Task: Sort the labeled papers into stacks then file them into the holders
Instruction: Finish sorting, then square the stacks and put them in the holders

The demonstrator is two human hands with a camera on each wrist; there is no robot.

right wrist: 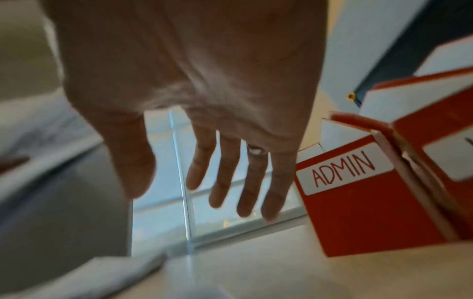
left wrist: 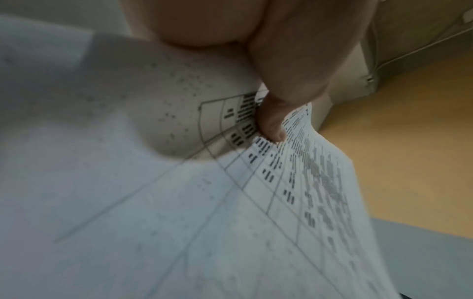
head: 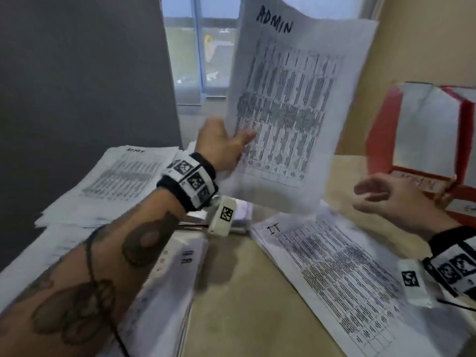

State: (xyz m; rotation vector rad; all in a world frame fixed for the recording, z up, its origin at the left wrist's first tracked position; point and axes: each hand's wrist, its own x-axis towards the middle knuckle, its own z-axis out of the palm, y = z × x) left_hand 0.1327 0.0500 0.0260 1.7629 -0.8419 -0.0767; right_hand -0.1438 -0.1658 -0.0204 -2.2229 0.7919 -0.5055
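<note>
My left hand pinches the lower left edge of a printed sheet marked ADMIN and holds it upright above the table. In the left wrist view my thumb presses on that sheet. My right hand hovers empty, fingers straight and spread, to the right of the sheet and in front of the red holder. The right wrist view shows the straight fingers beside the red holder labelled ADMIN. An ADMIN stack lies at the left, an IT stack at the right.
Another paper stack lies under my left forearm near the front edge. A dark grey panel stands at the left, with a window behind. A second red holder stands beside the ADMIN one. Bare tabletop shows between the stacks.
</note>
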